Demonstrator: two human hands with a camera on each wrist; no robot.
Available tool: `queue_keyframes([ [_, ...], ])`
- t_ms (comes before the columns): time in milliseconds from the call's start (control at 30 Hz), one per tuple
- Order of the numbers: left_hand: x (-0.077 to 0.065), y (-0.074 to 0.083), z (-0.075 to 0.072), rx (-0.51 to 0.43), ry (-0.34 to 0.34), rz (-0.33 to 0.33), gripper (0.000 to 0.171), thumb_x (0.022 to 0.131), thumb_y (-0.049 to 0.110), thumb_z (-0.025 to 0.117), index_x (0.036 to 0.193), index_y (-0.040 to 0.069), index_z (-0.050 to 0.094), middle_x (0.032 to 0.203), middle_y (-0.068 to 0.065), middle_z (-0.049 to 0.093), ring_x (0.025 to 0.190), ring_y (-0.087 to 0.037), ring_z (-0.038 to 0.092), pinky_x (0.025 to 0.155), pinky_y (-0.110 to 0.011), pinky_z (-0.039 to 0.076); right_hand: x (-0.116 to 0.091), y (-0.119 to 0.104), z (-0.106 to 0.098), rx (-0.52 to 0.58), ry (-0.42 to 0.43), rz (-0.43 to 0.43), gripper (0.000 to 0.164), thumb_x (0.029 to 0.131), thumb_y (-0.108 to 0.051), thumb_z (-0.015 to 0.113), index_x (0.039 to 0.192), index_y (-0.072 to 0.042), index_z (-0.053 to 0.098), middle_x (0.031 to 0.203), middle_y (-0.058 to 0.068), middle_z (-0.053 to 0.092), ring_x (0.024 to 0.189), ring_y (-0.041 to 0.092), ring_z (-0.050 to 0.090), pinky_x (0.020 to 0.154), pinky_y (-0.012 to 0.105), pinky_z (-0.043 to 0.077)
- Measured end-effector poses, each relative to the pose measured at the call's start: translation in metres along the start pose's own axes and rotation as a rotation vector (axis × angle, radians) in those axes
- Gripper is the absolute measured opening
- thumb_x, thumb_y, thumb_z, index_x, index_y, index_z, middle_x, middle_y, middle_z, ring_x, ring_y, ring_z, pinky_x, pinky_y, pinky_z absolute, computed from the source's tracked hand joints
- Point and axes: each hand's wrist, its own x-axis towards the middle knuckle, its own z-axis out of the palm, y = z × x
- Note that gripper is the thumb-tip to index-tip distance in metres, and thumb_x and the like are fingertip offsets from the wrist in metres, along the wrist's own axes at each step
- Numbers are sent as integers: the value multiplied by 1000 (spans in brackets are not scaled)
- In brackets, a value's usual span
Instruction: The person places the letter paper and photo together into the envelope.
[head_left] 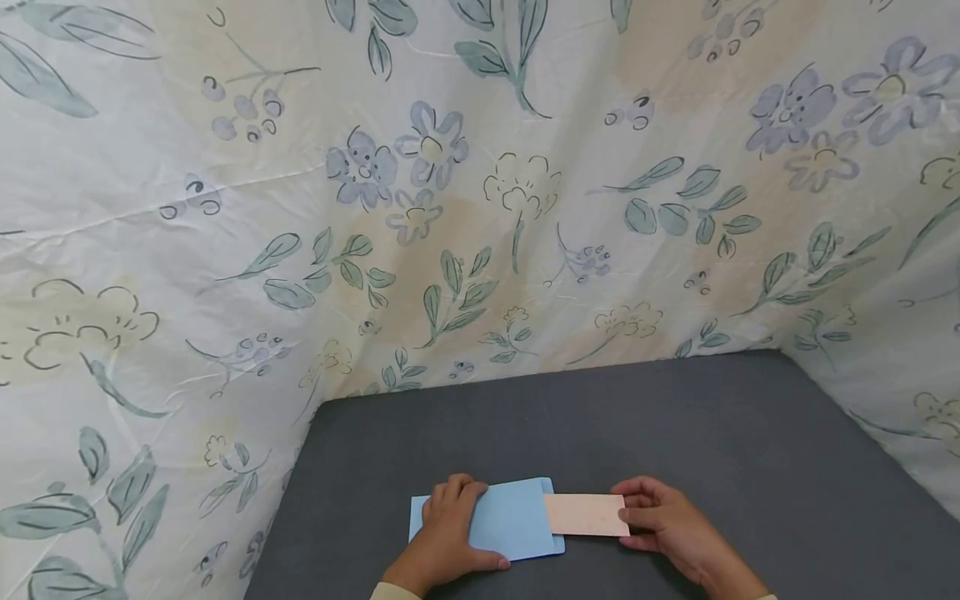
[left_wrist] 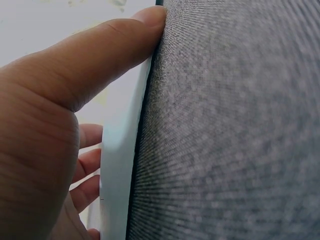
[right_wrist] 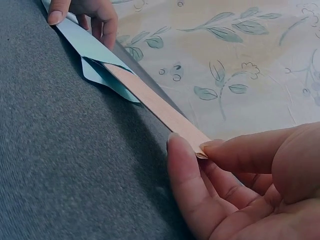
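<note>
A light blue envelope [head_left: 516,518] is on the dark table, its open end facing right. My left hand [head_left: 448,533] grips it across its width, thumb at the near edge and fingers at the far edge. In the left wrist view the thumb [left_wrist: 115,45] reaches along the envelope's edge [left_wrist: 120,145]. A peach-coloured card [head_left: 587,514] sticks partly out of the envelope's mouth; its left part is hidden inside. My right hand [head_left: 671,527] pinches the card's outer end between thumb and fingers. In the right wrist view the card [right_wrist: 155,107] slants up into the envelope [right_wrist: 92,42].
The dark grey table [head_left: 525,425] has a woven-looking surface. Floral cloth [head_left: 480,200] hangs behind it and along both sides, meeting the table's edges.
</note>
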Motion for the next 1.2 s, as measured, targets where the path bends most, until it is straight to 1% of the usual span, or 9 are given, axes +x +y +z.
queue_keyframes([
  [233, -1, 0, 3, 4, 6, 3, 107, 69, 73, 95, 152, 18, 56, 144, -2, 44, 129, -31, 38, 106, -67, 32, 2, 1, 3, -44, -11, 0, 45, 101, -7, 76, 139, 9, 60, 113, 12, 69, 97, 28, 69, 77, 41, 61],
  [633, -2, 2, 5, 0, 13, -2, 106, 69, 72, 95, 152, 18, 56, 144, -2, 44, 129, -31, 38, 106, -67, 31, 1, 0, 3, -39, -14, -2, 48, 101, -3, 76, 143, 10, 59, 115, 13, 67, 100, 29, 69, 82, 43, 62],
  [833, -3, 2, 7, 13, 17, -10, 107, 68, 73, 95, 152, 19, 56, 144, -2, 44, 128, -31, 39, 106, -68, 32, 1, 1, 5, -41, -11, 5, 43, 101, -4, 75, 139, 11, 61, 113, 14, 69, 99, 29, 70, 83, 43, 62],
  [967, -3, 2, 8, 7, 14, -14, 106, 69, 73, 95, 152, 19, 56, 145, -2, 44, 129, -31, 38, 106, -68, 31, 2, 2, 8, -35, -9, -1, 39, 101, -2, 75, 136, 9, 63, 112, 14, 68, 98, 29, 69, 82, 43, 62],
  [1200, -5, 3, 10, 2, 21, -19, 106, 69, 73, 95, 152, 19, 56, 146, -2, 43, 129, -31, 38, 106, -67, 31, 4, 5, 14, -30, -13, -13, 40, 101, -2, 74, 137, 10, 62, 113, 15, 68, 98, 29, 69, 82, 42, 62],
])
